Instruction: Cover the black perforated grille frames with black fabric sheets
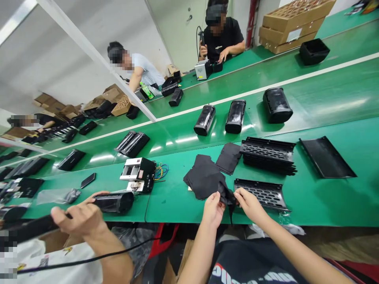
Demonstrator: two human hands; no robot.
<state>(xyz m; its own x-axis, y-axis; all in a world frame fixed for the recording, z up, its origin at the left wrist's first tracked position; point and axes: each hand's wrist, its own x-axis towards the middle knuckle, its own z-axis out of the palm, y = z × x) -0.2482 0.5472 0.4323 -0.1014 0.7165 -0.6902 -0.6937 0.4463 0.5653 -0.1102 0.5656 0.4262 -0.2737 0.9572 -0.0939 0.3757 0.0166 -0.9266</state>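
Between my two hands is a thin black sheet point(227, 197), crumpled, that looks like cloth. My left hand point(214, 209) pinches one side of it, and my right hand point(248, 202) grips the other side with the fingertips. Just beyond lies a loose pile of flat black sheets point(203, 177), with a smaller stack of them point(228, 157) behind it. Close to my right hand rests a black slotted panel point(262, 193), its left end near my fingers. A stack of similar slotted panels point(268, 152) sits farther back.
A plain black curved panel point(327, 157) lies at right. Black housings point(235, 116) stand on the green conveyor point(177, 138). Left are a small machine point(139, 175) with wires and a phone point(88, 180). A co-worker's hand point(79, 217) holds a dark tool; other people sit opposite near cartons point(293, 27).
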